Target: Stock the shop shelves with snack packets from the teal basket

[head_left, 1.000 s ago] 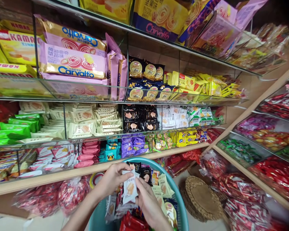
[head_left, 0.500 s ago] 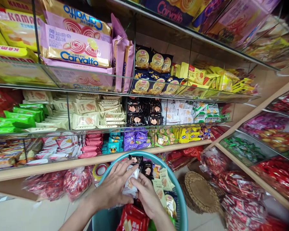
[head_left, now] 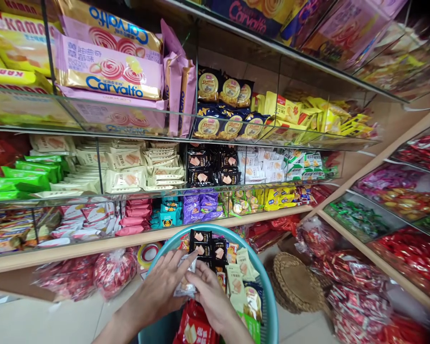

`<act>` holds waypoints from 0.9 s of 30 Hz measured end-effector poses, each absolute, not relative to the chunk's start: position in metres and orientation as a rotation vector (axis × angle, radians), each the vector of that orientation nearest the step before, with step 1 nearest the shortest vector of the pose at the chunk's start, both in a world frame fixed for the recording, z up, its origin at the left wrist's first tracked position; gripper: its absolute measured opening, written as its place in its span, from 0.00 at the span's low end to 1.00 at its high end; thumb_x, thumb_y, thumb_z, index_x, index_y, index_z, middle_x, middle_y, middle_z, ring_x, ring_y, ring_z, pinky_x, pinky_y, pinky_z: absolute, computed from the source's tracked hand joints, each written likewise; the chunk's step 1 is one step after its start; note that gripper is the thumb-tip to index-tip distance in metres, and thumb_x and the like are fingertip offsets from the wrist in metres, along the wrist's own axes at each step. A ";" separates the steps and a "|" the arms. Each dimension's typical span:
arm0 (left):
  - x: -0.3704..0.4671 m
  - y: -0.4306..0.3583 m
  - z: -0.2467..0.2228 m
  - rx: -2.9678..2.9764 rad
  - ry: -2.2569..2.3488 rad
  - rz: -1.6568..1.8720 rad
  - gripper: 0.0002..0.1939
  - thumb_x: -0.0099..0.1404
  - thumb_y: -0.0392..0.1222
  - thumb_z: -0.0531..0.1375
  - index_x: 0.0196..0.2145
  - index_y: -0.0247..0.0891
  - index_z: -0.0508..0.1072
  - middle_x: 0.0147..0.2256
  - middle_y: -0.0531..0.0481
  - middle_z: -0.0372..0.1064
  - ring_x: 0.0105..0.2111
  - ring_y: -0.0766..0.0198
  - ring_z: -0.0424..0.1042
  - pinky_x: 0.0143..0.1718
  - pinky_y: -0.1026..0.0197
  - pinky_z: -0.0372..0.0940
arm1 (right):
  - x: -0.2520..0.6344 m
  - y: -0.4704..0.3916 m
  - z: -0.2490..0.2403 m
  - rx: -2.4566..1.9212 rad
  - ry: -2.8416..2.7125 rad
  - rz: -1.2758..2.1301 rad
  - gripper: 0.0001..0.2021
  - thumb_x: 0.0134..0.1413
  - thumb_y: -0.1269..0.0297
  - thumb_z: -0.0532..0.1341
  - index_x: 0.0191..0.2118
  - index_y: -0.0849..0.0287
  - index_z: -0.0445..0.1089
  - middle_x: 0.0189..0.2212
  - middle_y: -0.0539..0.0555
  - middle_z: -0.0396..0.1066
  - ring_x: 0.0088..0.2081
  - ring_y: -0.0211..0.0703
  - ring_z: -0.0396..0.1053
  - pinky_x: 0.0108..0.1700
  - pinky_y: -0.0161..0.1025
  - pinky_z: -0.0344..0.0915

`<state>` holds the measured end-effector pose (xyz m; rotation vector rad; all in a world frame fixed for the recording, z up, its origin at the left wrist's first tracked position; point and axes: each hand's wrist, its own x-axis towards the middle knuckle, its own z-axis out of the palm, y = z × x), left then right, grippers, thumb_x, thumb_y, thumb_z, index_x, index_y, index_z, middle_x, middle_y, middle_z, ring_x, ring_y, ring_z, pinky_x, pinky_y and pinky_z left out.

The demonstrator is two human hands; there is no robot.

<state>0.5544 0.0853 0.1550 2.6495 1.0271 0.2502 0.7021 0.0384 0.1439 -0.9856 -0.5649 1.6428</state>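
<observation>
Both my hands are over a teal basket (head_left: 268,306) that holds several wrapped snacks. Between them is a small white snack packet (head_left: 185,286). My left hand (head_left: 165,274) lies across the packet's upper left side with its fingers closed on it. My right hand (head_left: 207,283) pinches the packet's right edge. In the basket, black wafer packets (head_left: 219,252) lie just beyond my fingers, cream packets (head_left: 235,282) to the right, and a red packet (head_left: 195,327) below my hands. A green packet (head_left: 251,327) is partly covered by my right forearm.
Glass-fronted shelves (head_left: 139,193) of sorted packets stand ahead, and another shelf unit (head_left: 347,243) is at right. Woven baskets (head_left: 297,282), bagged red sweets (head_left: 116,270) and a tape roll (head_left: 148,253) sit below the shelves.
Both hands have moved slightly left and down with the white packet, uncovering more of the black packets. The view has shifted a little.
</observation>
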 end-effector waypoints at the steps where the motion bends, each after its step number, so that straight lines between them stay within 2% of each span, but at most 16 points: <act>1: 0.551 0.086 0.155 2.633 1.021 0.250 0.51 0.52 0.30 0.61 0.66 0.52 0.40 0.58 0.43 0.59 0.59 0.46 0.58 0.58 0.41 0.56 | 0.701 0.038 0.144 -0.984 -0.574 1.650 0.15 0.48 0.58 0.68 0.42 0.53 0.72 0.37 0.49 0.75 0.37 0.40 0.72 0.35 0.34 0.64; 6: 0.526 0.097 0.164 2.523 1.006 0.374 0.44 0.58 0.37 0.61 0.66 0.52 0.42 0.61 0.43 0.55 0.60 0.48 0.57 0.57 0.45 0.59 | 0.703 0.036 0.142 -1.015 -0.626 1.659 0.20 0.50 0.53 0.66 0.48 0.54 0.70 0.39 0.52 0.74 0.37 0.40 0.72 0.37 0.36 0.66; 9: 0.509 0.103 0.160 2.467 1.117 0.407 0.41 0.59 0.37 0.59 0.65 0.52 0.45 0.61 0.43 0.56 0.60 0.47 0.58 0.56 0.47 0.61 | 0.715 0.035 0.139 -1.062 -0.605 1.614 0.23 0.50 0.52 0.66 0.50 0.55 0.68 0.39 0.54 0.75 0.38 0.40 0.72 0.41 0.38 0.66; 12: 0.503 0.104 0.139 2.425 1.154 0.320 0.43 0.58 0.38 0.60 0.66 0.49 0.44 0.60 0.41 0.57 0.61 0.45 0.57 0.56 0.45 0.60 | 0.732 0.035 0.138 -1.091 -0.612 1.558 0.23 0.52 0.51 0.65 0.51 0.56 0.68 0.40 0.55 0.76 0.41 0.41 0.72 0.43 0.38 0.66; 16: 0.510 0.103 0.103 2.330 1.063 0.108 0.50 0.52 0.36 0.62 0.67 0.45 0.39 0.64 0.40 0.52 0.62 0.45 0.54 0.57 0.46 0.59 | 0.751 0.033 0.141 -1.104 -0.617 1.493 0.23 0.51 0.50 0.66 0.49 0.56 0.69 0.40 0.55 0.76 0.43 0.42 0.72 0.45 0.38 0.65; 20: 0.522 0.107 0.085 2.250 1.022 -0.048 0.56 0.47 0.31 0.61 0.67 0.42 0.34 0.66 0.39 0.46 0.64 0.49 0.50 0.62 0.47 0.51 | 0.758 0.030 0.142 -1.123 -0.599 1.462 0.22 0.50 0.50 0.66 0.48 0.56 0.70 0.40 0.55 0.76 0.42 0.42 0.72 0.45 0.39 0.65; 24: 0.529 0.111 0.080 2.271 1.048 -0.127 0.54 0.45 0.26 0.58 0.67 0.33 0.36 0.66 0.35 0.45 0.65 0.53 0.49 0.63 0.53 0.51 | 0.760 0.029 0.138 -1.148 -0.582 1.460 0.22 0.48 0.50 0.68 0.46 0.56 0.71 0.39 0.54 0.76 0.41 0.41 0.72 0.44 0.39 0.65; 27: 0.531 0.110 0.076 2.379 1.076 -0.170 0.49 0.47 0.25 0.55 0.66 0.28 0.41 0.66 0.36 0.44 0.65 0.56 0.48 0.63 0.56 0.51 | 0.762 0.029 0.135 -1.154 -0.571 1.464 0.21 0.47 0.51 0.68 0.45 0.56 0.72 0.38 0.54 0.76 0.41 0.41 0.72 0.44 0.38 0.65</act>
